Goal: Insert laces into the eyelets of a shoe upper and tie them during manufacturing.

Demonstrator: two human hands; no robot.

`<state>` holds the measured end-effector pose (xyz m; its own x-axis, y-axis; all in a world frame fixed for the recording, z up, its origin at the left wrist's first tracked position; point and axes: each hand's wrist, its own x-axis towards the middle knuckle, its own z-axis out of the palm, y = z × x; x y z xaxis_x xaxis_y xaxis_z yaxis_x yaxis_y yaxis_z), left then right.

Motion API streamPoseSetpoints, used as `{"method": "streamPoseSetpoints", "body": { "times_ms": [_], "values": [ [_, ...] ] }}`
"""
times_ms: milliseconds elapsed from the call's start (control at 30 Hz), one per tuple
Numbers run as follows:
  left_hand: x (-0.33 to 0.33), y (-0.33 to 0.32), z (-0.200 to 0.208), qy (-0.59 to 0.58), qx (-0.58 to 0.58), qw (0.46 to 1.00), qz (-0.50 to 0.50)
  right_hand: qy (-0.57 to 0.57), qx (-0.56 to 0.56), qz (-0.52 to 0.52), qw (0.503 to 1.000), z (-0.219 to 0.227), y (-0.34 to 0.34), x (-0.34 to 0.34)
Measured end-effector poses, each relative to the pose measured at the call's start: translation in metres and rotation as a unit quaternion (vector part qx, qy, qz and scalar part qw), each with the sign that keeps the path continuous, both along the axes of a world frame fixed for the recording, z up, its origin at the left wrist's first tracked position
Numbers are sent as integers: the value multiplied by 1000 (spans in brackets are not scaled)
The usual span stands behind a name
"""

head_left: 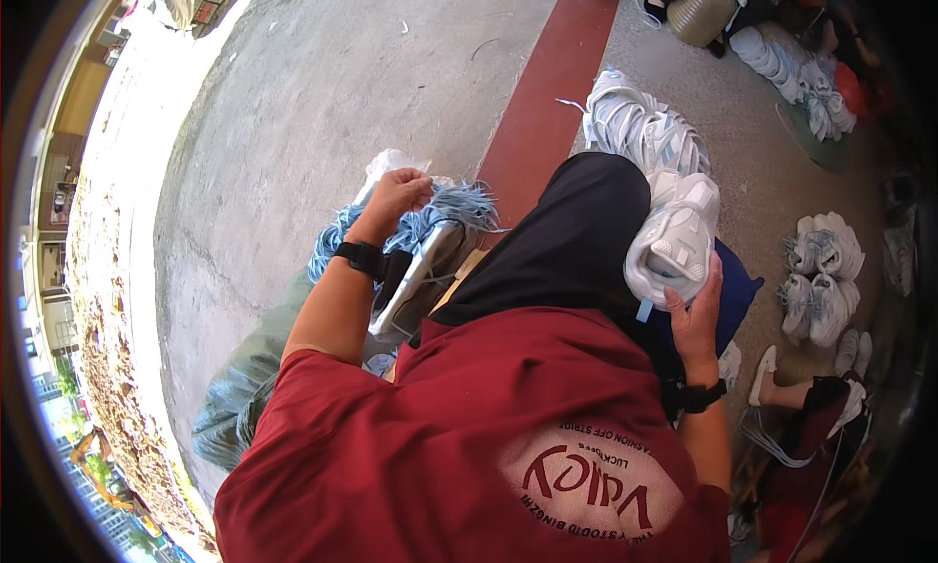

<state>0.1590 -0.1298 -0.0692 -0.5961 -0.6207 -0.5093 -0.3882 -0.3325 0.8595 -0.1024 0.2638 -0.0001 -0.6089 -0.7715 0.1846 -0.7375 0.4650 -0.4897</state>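
A white sneaker (672, 233) rests on my right knee, its opening toward me. My right hand (696, 319) grips it by the heel, the thumb at the collar's edge. A short light-blue tab or lace end hangs by the heel. Over on the left, my left hand (408, 190) is raised with the fingers pinched together; what is between them, if anything, is too small to make out. Just under and beside that hand lies a bundle of light-blue shoelaces (459, 208), draped over a white-edged container (399, 314).
A row of white sneakers (640, 124) stands on the floor beyond my knee. More white sneakers (821, 275) sit to the right. A green sack (249, 382) lies at my left. Other people (806, 456) sit at the right edge and top right.
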Motion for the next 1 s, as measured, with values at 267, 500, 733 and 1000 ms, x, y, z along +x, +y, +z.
{"method": "streamPoseSetpoints", "body": {
  "times_ms": [267,500,733,1000],
  "values": [
    [76,-2,-149,-127,25,961,244,-143,-20,-49,988,0,-15,-10],
    [75,-10,-201,-287,-138,937,142,-185,-41,-65,980,2,-22,-8],
    [68,-12,-216,-346,-239,902,93,-175,-36,-75,981,0,-20,-9],
    [86,-21,-223,-293,-189,931,104,-179,-11,-79,981,8,-26,-7]
  ]
}}
